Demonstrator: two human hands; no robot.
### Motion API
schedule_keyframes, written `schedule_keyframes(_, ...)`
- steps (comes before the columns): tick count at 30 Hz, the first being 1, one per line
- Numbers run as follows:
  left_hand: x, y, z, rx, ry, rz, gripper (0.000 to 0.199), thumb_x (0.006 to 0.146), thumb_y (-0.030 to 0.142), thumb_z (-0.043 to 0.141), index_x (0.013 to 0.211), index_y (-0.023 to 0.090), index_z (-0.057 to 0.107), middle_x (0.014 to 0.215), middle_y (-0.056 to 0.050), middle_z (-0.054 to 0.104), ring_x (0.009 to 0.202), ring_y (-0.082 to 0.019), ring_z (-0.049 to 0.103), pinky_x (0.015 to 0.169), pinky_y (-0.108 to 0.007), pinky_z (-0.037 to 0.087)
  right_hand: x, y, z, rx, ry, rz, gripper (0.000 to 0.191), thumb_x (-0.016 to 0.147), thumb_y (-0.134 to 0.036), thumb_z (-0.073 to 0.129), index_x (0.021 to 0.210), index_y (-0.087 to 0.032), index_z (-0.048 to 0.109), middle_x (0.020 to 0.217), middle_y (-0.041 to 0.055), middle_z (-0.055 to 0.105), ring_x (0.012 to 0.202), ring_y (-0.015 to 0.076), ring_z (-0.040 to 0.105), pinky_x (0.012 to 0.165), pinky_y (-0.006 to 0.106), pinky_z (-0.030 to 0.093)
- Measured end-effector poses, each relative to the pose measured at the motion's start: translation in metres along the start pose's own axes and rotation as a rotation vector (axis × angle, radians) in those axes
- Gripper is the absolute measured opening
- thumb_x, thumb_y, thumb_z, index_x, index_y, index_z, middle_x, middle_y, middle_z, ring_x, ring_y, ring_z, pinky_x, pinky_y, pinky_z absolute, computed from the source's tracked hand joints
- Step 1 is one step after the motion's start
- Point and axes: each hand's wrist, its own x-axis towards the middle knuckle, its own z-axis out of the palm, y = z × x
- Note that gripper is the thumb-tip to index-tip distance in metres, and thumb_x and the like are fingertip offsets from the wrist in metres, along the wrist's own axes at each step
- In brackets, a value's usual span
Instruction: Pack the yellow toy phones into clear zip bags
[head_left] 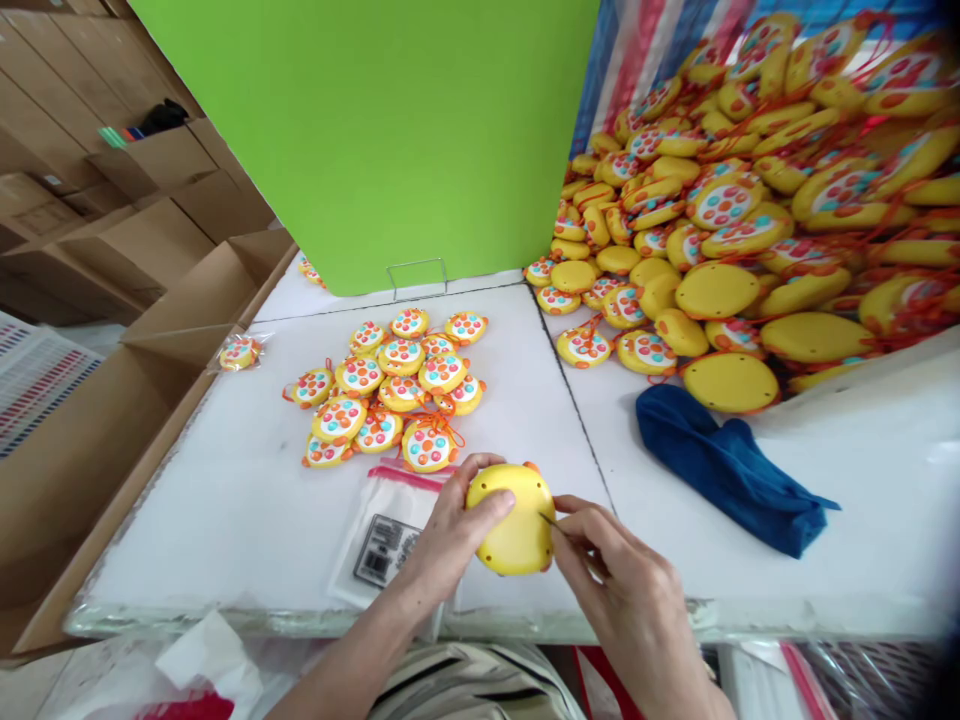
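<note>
My left hand (448, 525) is closed around a yellow turtle-shaped toy (517, 545), its plain back turned up and my thumb lying across it. Small dark holes show near the toy's rim. Between the fingers of my right hand (634, 580) is a thin dark pointed tool (553, 522), its tip at the right part of the toy's back; its exact kind cannot be made out. Under my left wrist lies a clear zip bag (352, 570) with a pink seal and black printing. Just beyond it sits a group of similar toys (401, 357) with coloured dots and orange cords.
A large heap of the toys (724, 205) fills the right back. A blue cloth (731, 470) lies in front of it. A green board (390, 140) stands at the back, a wire stand (417, 278) at its foot. One bagged toy (240, 352) sits near an open carton (150, 400).
</note>
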Motion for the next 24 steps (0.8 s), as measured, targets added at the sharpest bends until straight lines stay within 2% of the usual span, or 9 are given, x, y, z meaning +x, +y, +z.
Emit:
schedule_keyframes(3, 0.002, -0.002, 0.002, -0.075, -0.013, -0.01, 0.023, 0.079, 0.031, 0.063, 0.1, 0.022, 0.058, 0.097, -0.001, 0.065, 0.082, -0.016, 0.059, 0.069, -0.023, 0.046, 0.004, 0.003, -0.006, 0.039, 0.066, 0.065, 0.015, 0.089, -0.027, 0.05, 0.077, -0.022, 0.056, 0.091, 0.0052, 0.07, 0.064, 0.0122, 0.064, 0.057, 0.019, 0.05)
schedule_keyframes(6, 0.007, -0.003, 0.002, -0.234, -0.065, -0.045, 0.021, 0.08, 0.029, 0.063, 0.098, 0.019, 0.061, 0.098, -0.003, 0.067, 0.082, -0.016, 0.06, 0.068, -0.022, 0.047, 0.003, 0.014, -0.012, 0.031, 0.118, 0.139, 0.015, 0.088, -0.031, 0.052, 0.078, -0.021, 0.057, 0.096, 0.0065, 0.069, 0.068, 0.0135, 0.065, 0.061, 0.02, 0.052)
schedule_keyframes(9, 0.014, -0.004, -0.004, -0.424, -0.164, -0.137, 0.024, 0.082, 0.031, 0.061, 0.102, 0.018, 0.062, 0.105, -0.007, 0.065, 0.082, -0.019, 0.062, 0.057, -0.023, 0.05, -0.006, 0.037, -0.018, -0.071, 0.111, 0.172, 0.017, 0.088, -0.036, 0.052, 0.082, -0.022, 0.059, 0.1, 0.0068, 0.069, 0.069, 0.0144, 0.067, 0.062, 0.021, 0.053)
schedule_keyframes(11, 0.018, -0.008, -0.01, -0.555, -0.234, -0.214, 0.029, 0.082, 0.033, 0.061, 0.108, 0.019, 0.061, 0.111, -0.009, 0.063, 0.082, -0.021, 0.064, 0.046, -0.023, 0.049, -0.013, 0.057, -0.023, -0.157, 0.111, 0.189, 0.02, 0.087, -0.04, 0.051, 0.084, -0.023, 0.06, 0.099, 0.0061, 0.07, 0.063, 0.0135, 0.067, 0.058, 0.02, 0.053)
schedule_keyframes(13, 0.02, -0.014, -0.015, -0.722, -0.308, -0.346, 0.033, 0.081, 0.036, 0.062, 0.109, 0.017, 0.061, 0.104, -0.009, 0.064, 0.075, -0.02, 0.065, 0.04, -0.019, 0.046, -0.02, 0.077, -0.03, -0.255, 0.128, 0.212, 0.024, 0.087, -0.044, 0.05, 0.088, -0.023, 0.061, 0.092, 0.0052, 0.072, 0.055, 0.0134, 0.066, 0.05, 0.02, 0.052)
schedule_keyframes(15, 0.021, -0.022, -0.019, -0.871, -0.362, -0.47, 0.031, 0.079, 0.034, 0.065, 0.1, 0.012, 0.063, 0.087, -0.008, 0.065, 0.063, -0.013, 0.062, 0.038, -0.014, 0.041, -0.025, 0.095, -0.036, -0.37, 0.121, 0.22, 0.027, 0.086, -0.048, 0.049, 0.09, -0.024, 0.062, 0.082, 0.0039, 0.072, 0.051, 0.0151, 0.066, 0.044, 0.021, 0.05)
schedule_keyframes(18, 0.018, -0.033, -0.019, -0.961, -0.387, -0.506, 0.025, 0.074, 0.026, 0.068, 0.094, 0.011, 0.064, 0.07, -0.002, 0.059, 0.05, -0.006, 0.052, 0.035, -0.01, 0.032, -0.027, 0.117, -0.042, -0.546, 0.138, 0.248, 0.032, 0.086, -0.052, 0.044, 0.089, -0.026, 0.063, 0.079, 0.0038, 0.072, 0.052, 0.0188, 0.067, 0.04, 0.024, 0.046)
schedule_keyframes(21, 0.014, -0.039, -0.014, -0.987, -0.393, -0.49, 0.029, 0.074, 0.022, 0.066, 0.101, 0.013, 0.064, 0.063, 0.002, 0.053, 0.044, -0.003, 0.043, 0.033, -0.009, 0.024, -0.023, 0.132, -0.039, -0.641, 0.181, 0.302, 0.037, 0.087, -0.052, 0.036, 0.089, -0.026, 0.063, 0.095, 0.0048, 0.072, 0.066, 0.0236, 0.069, 0.045, 0.029, 0.048)
schedule_keyframes(24, 0.01, -0.04, -0.01, -1.041, -0.428, -0.486, 0.029, 0.076, 0.02, 0.064, 0.104, 0.011, 0.063, 0.061, 0.003, 0.049, 0.042, -0.002, 0.038, 0.033, -0.009, 0.02, -0.019, 0.132, -0.035, -0.61, 0.2, 0.276, 0.048, 0.087, -0.054, 0.031, 0.1, -0.022, 0.063, 0.108, 0.0103, 0.068, 0.093, 0.0317, 0.066, 0.063, 0.038, 0.053)
